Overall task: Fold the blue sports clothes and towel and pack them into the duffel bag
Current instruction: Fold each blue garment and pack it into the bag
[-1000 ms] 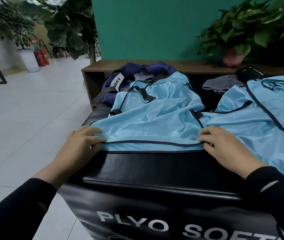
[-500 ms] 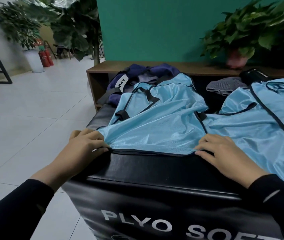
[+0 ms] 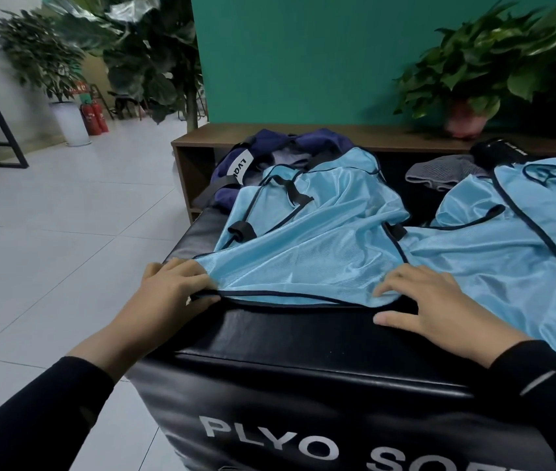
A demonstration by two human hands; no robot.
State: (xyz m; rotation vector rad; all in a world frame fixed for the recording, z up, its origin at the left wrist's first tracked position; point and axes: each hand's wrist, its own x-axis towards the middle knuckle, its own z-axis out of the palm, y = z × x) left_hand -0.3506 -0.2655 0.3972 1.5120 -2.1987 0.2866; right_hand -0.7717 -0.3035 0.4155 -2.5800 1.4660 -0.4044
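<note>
Two hands hold the near hem of a blue bib [image 3: 307, 253] spread on a black plyo box [image 3: 303, 338]: the left hand [image 3: 171, 294] pinches its left corner, the right hand [image 3: 432, 300] presses flat with fingers spread. A second bib [image 3: 514, 260] lies right, a navy bag [image 3: 269, 154] at the far left.

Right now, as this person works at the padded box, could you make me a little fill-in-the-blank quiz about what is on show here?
1. Both hands, the left hand and right hand, rest at the near hem of a light ____ bib.
2. The bib lies on a ____ padded box.
3. White letters on the box front begin with ____.
4. Behind the bib sits a dark ____ duffel bag.

Missing words: blue; black; PLYO; purple
</note>
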